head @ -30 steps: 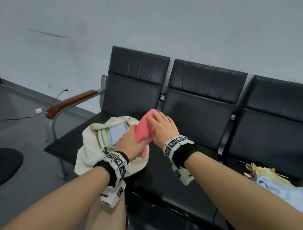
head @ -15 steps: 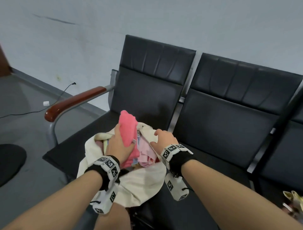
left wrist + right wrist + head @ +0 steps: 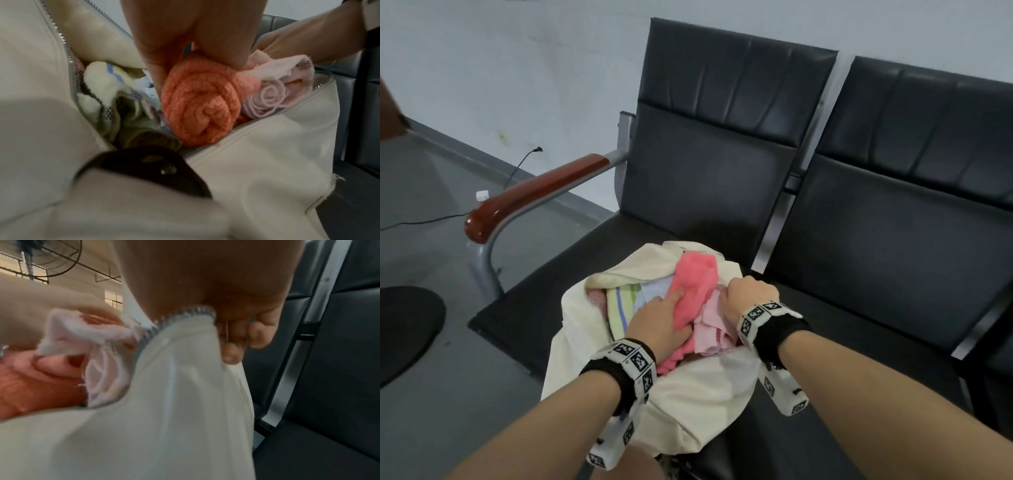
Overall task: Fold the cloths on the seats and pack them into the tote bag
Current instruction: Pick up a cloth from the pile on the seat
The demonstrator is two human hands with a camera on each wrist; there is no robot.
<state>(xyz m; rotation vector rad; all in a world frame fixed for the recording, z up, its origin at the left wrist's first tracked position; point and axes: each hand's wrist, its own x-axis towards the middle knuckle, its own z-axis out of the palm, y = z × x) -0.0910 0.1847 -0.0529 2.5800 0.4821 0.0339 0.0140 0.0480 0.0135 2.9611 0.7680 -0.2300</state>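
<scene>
A cream tote bag point(image 3: 698, 394) lies on the left black seat point(image 3: 541, 301), its zip mouth wide and stuffed with cloths. My left hand point(image 3: 671, 310) grips a rolled coral-pink cloth point(image 3: 693, 284) and holds it down in the bag's mouth, between a striped yellow-green cloth point(image 3: 621, 303) and a pale pink cloth point(image 3: 710, 329). The left wrist view shows the coral roll point(image 3: 201, 110) pinched between thumb and fingers, beside the pale pink roll point(image 3: 269, 95). My right hand point(image 3: 748, 293) clutches the bag's right rim; its fingers point(image 3: 238, 334) curl over the zip edge point(image 3: 185, 313).
A wooden armrest point(image 3: 534, 202) on a metal frame borders the left seat. The middle seat point(image 3: 893, 291) lies to the right of the bag. A black round base point(image 3: 404, 329) and a cable point(image 3: 424, 219) are on the floor at left.
The right hand let go of the coral cloth and took the bag's rim. The left hand brought the cloth over the bag, then lowered it from upright into the mouth.
</scene>
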